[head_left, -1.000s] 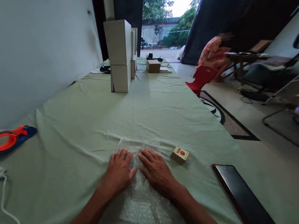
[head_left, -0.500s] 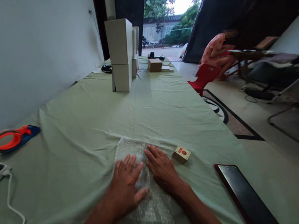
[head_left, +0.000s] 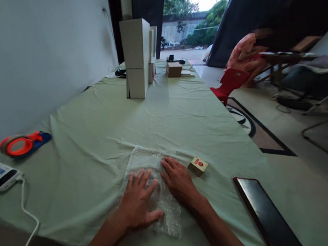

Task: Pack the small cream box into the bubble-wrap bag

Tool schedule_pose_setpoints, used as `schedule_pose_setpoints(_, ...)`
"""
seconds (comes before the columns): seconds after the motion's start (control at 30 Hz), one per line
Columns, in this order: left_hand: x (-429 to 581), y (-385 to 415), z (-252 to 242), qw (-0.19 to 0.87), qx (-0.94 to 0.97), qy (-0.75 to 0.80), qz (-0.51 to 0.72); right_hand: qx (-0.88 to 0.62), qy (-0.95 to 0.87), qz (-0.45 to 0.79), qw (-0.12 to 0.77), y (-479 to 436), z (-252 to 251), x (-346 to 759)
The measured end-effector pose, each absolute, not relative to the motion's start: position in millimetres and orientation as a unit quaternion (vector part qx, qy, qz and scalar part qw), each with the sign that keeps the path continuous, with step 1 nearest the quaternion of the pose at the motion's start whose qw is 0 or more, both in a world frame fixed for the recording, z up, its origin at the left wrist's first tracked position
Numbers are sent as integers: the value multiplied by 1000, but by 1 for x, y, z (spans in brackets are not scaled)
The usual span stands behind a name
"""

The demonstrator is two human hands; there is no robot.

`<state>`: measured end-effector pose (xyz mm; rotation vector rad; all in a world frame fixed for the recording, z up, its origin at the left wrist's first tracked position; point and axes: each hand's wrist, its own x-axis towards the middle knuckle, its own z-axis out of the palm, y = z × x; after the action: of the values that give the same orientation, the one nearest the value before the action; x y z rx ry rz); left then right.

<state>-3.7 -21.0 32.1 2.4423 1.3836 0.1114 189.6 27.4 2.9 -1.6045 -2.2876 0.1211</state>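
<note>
A sheet of clear bubble wrap (head_left: 144, 158) lies on the green tablecloth in front of me. My left hand (head_left: 140, 200) rests palm down on its left side, with fingers spread. Along the right edge of the wrap lies my right hand (head_left: 179, 182), its fingers stretched forward and pressed to the plastic. Both hands hide part of the wrap. Just right of my right hand sits a small tan box (head_left: 198, 166) with a red mark on top.
To the right lies a dark phone (head_left: 266, 210). On the left are an orange tape dispenser (head_left: 21, 145) and a white power bank (head_left: 1, 177) with a cable. Tall white boxes (head_left: 136, 61) and a brown box (head_left: 174, 69) stand farther back. A person (head_left: 243, 53) sits near a red chair (head_left: 230, 82).
The view has shifted slightly, so the background sits farther right. The near end of the bubble wrap has drawn a little leftward; both hands stay flat on it.
</note>
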Motion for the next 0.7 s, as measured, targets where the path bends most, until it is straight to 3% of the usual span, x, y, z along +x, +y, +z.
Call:
schedule_pose_setpoints(0.4, -3, -34, 22, 199, 883, 415, 98, -557, -807, 29, 194, 35, -4, 191)
schedule_pose_setpoints(0.7, -3, -29, 19, 208, 896, 390, 46, -592, -765, -13, 253, 23, 44, 238)
